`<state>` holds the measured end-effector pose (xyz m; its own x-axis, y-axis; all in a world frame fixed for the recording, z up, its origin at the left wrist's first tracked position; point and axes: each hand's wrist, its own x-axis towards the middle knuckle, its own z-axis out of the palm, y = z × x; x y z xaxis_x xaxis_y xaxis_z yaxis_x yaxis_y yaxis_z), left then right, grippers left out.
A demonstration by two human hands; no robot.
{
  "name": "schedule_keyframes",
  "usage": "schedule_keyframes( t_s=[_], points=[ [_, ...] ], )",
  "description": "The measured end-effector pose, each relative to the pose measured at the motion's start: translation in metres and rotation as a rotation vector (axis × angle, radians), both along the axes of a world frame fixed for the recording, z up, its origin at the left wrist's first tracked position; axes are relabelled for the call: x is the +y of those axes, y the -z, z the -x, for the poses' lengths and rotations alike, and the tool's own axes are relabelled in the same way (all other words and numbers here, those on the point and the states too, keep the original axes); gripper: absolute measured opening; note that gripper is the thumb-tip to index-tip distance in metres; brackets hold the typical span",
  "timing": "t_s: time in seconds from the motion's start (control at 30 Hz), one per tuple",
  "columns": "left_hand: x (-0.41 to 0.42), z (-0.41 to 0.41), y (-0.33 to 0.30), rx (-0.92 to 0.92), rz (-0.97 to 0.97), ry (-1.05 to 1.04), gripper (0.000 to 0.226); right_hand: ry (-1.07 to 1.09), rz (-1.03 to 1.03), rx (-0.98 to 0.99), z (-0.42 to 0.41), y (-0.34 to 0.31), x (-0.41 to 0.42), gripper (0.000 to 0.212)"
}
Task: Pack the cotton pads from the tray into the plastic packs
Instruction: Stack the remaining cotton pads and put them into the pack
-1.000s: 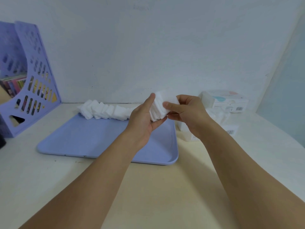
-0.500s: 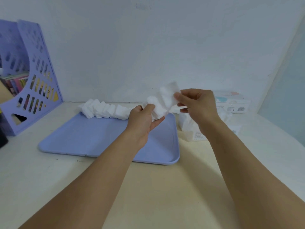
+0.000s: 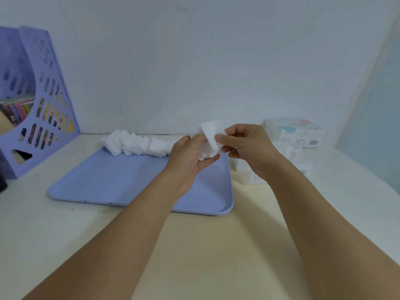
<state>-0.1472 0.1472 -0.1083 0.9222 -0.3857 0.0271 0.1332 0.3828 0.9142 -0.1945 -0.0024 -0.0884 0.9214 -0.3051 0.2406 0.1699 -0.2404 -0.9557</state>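
A stack of white cotton pads is held above the far right corner of the lilac tray. My left hand cups the stack from below and the left. My right hand pinches the top pads between thumb and fingers. A row of more cotton pads lies along the tray's far edge. Plastic packs sit on the table right of the tray, partly hidden behind my right wrist. A filled pack stands further back by the wall.
A purple perforated file holder with books stands at the far left against the wall. A dark object shows at the left edge. The cream table stretches toward me under my forearms.
My right hand has come back left and down toward my left hand, closing the fanned-out pads into a tighter stack. The left hand stays in place over the tray corner.
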Motion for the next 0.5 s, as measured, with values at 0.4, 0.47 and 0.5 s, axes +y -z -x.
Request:
schedule_keyframes(
  t_s=[0.4,0.47,0.5],
  points=[
    [0.0014,0.0006,0.0005,-0.041,-0.07,0.007,0.027,-0.046,0.102,0.02,-0.0001,-0.001,0.0046,0.014],
    [0.0024,-0.0004,0.0021,-0.05,-0.059,0.019,0.028,-0.03,-0.017,-0.01,-0.0003,-0.0057,0.0074,0.033],
    [0.0024,-0.0003,0.0018,-0.053,-0.05,0.024,0.028,-0.021,-0.093,-0.021,-0.0018,-0.0066,0.0099,0.049]
  ],
)
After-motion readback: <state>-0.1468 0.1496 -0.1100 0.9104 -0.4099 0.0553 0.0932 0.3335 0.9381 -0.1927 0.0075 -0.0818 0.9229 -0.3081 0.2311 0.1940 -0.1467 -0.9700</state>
